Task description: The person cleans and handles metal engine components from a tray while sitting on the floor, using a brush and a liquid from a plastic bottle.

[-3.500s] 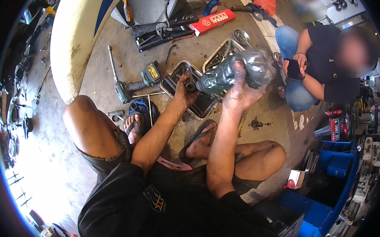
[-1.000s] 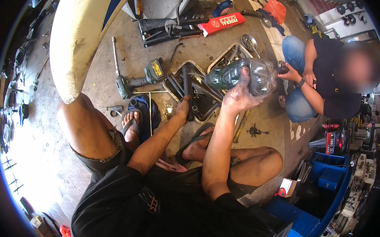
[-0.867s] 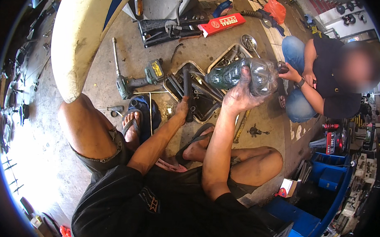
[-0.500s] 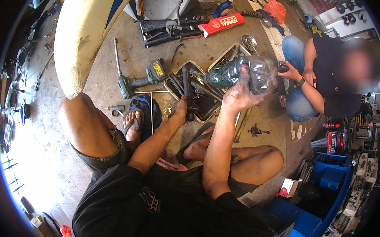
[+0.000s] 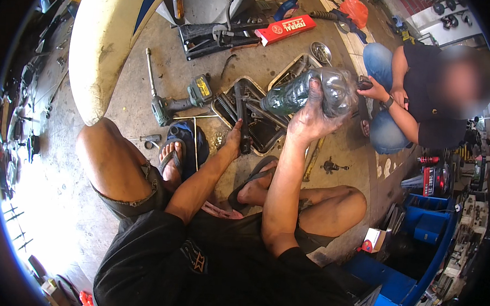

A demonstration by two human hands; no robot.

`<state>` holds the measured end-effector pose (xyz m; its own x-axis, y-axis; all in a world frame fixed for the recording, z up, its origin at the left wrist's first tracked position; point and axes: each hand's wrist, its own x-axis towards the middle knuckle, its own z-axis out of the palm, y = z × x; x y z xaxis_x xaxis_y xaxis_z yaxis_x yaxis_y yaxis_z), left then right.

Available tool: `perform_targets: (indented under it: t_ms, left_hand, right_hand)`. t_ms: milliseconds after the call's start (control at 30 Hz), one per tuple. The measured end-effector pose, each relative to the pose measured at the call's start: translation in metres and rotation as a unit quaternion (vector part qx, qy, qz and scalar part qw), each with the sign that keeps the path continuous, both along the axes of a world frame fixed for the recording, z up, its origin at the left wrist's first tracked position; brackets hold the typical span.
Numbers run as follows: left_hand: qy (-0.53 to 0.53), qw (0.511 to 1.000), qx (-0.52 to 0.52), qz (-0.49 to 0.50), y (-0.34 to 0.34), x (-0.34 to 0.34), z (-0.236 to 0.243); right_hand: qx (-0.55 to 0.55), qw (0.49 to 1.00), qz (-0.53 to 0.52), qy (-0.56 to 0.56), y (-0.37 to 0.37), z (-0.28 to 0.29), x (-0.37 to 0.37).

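Observation:
My left hand (image 5: 232, 137) grips a dark metal tube (image 5: 242, 101) over a metal tray (image 5: 275, 149) holding a coil spring (image 5: 225, 109) and other dark parts. My right hand (image 5: 312, 115) is wrapped around a large, crumpled clear plastic bottle (image 5: 291, 89) with dark greenish contents, held tilted with its neck to the left over the tray's parts. A second tray (image 5: 295, 62) lies behind the bottle. A cordless power tool (image 5: 184, 101) with a long socket extension lies left of the trays, and a T-handle wrench (image 5: 196, 145) lies near my left foot.
A co-worker (image 5: 416, 106) sits at the right, a dark object in one hand beside the bottle. A cream body panel (image 5: 96, 48) rises at upper left. A red box (image 5: 286, 29) and black metal part (image 5: 200, 41) lie behind. Blue bins (image 5: 425, 221) stand at lower right.
Since the earliest frame, my left hand has moved down along the now lengthwise-visible tube, and the bottle has shifted slightly right. The co-worker's hand moved toward the bottle. The last second shows little movement.

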<state>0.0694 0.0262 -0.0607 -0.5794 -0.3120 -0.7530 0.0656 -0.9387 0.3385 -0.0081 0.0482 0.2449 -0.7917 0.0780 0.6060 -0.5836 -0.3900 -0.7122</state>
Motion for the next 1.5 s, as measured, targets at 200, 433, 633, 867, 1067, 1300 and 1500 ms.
perform_targets:
  t_ms: [200, 433, 633, 867, 1067, 1300, 1500]
  left_hand:
    - [-0.019, 0.998, -0.051, -0.012, 0.001, -0.002, 0.001]
    - [-0.021, 0.997, -0.069, -0.014, 0.005, -0.003, 0.011]
    - [0.015, 0.999, -0.044, 0.028, 0.007, -0.010, 0.000]
    - [0.056, 0.998, 0.024, 0.030, 0.005, -0.013, 0.011]
    - [0.124, 0.990, 0.057, 0.039, 0.002, -0.016, 0.030]
    - [0.142, 0.983, 0.085, 0.077, -0.002, -0.025, 0.061]
    - [0.124, 0.991, 0.021, 0.053, -0.001, -0.029, 0.084]
  right_hand:
    - [0.045, 0.999, 0.014, -0.025, 0.005, -0.001, 0.001]
    - [0.085, 0.996, -0.024, -0.001, 0.009, -0.003, -0.002]
    - [0.082, 0.996, -0.024, 0.007, 0.008, 0.009, 0.007]
    - [0.080, 0.997, -0.002, 0.011, 0.016, 0.013, 0.005]
    - [0.079, 0.997, -0.003, -0.011, 0.027, 0.016, 0.004]
    - [0.093, 0.995, 0.015, -0.039, 0.041, 0.021, 0.002]
    - [0.104, 0.994, 0.009, -0.025, 0.049, 0.024, 0.000]
